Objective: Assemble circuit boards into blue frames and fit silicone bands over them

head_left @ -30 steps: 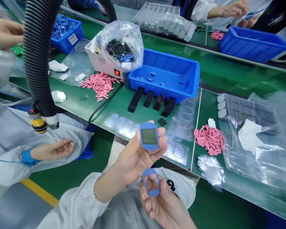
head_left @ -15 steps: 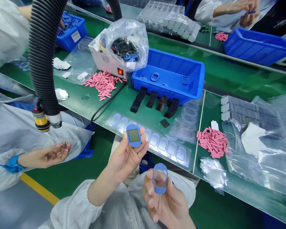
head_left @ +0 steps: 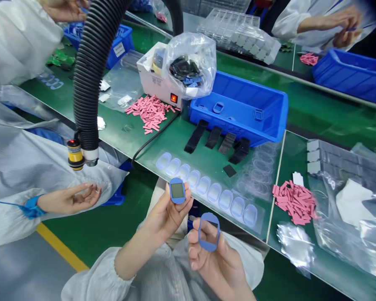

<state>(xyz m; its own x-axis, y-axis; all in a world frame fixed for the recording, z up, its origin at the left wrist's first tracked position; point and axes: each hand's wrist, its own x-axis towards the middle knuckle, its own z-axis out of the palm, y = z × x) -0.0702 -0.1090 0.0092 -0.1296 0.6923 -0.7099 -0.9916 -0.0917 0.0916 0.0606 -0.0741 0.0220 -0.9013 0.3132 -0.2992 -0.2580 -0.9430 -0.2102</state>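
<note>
My left hand is closed on a small blue device casing with a grey display, its screen facing up. Lower and to the right, my right hand pinches a rounded blue frame by its edges. Through the frame's opening my fingers show. The two parts are apart, held over my lap at the bench's near edge. Just beyond them lies a clear sheet with a row of oval pieces. Black strips rest against a blue bin behind that sheet.
A black flexible duct hangs at left, near a co-worker's hand. Pink strips lie in a left pile and a right pile. A white box with a lit switch stands behind, with a plastic bag of parts against it.
The view has shifted, so the bench appears farther right and slightly lower. Both hands keep hold of their blue parts. At upper left, the co-worker's sleeve and hand have moved.
</note>
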